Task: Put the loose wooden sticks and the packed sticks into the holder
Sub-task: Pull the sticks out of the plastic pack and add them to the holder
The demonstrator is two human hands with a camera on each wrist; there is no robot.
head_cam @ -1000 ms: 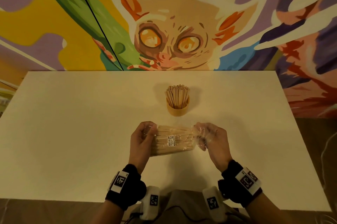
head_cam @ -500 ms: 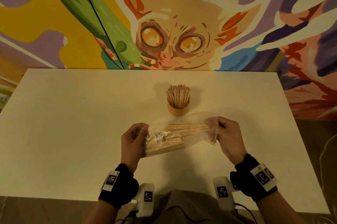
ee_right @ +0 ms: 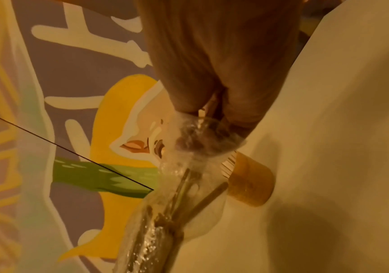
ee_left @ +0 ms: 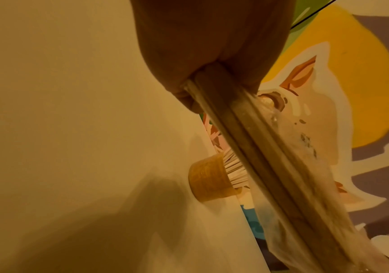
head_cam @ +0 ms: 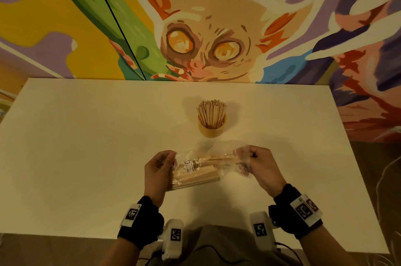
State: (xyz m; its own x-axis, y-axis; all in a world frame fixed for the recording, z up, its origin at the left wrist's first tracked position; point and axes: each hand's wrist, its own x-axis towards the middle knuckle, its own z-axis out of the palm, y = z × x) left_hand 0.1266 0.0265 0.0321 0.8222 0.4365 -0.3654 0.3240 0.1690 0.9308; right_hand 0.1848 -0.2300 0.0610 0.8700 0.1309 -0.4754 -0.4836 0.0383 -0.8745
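Note:
A clear plastic pack of wooden sticks hangs just above the white table, held between both hands. My left hand grips the pack's left end, the stick ends clamped in its fingers. My right hand pinches the crumpled plastic at the right end, and a few sticks slant toward it inside the stretched bag. Behind the pack stands the round wooden holder, full of upright sticks. The holder also shows in the left wrist view, and the holder in the right wrist view.
A painted mural wall rises directly behind the table's far edge. The table's right edge drops to a brownish floor. Dark cables run along the near edge by my lap.
My hands have moved apart, the right one going right and slightly up. The bag has stretched, and some sticks have slid out of the tight bundle toward the right end.

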